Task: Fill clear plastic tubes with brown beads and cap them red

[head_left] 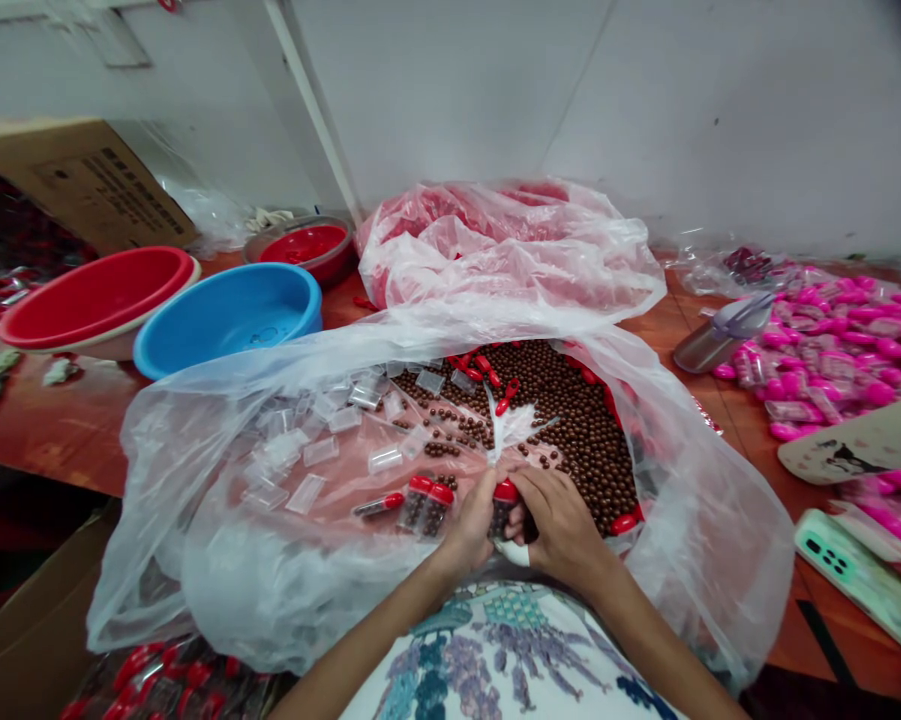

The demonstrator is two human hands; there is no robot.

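Observation:
Close to my body, my left hand [471,525] and my right hand [559,515] meet around a small clear container with a red cap [505,492], dark balls showing inside. Both hands are closed on it. White wrapping covers a fingertip of my right hand. Just left of my hands lie filled containers with red caps [424,505] and a slim red-ended piece [379,505]. Beyond my hands, brown balls [581,420] are heaped on a plastic sheet, with red caps [506,397] among them. Empty clear containers [321,452] are scattered to the left.
A blue basin [229,315] and a red basin [97,295] stand at left, near a cardboard box [82,185]. Behind is a plastic bag of red items [510,245]. At right are pink pieces [847,350], a tumbler [862,440] and a phone [866,580].

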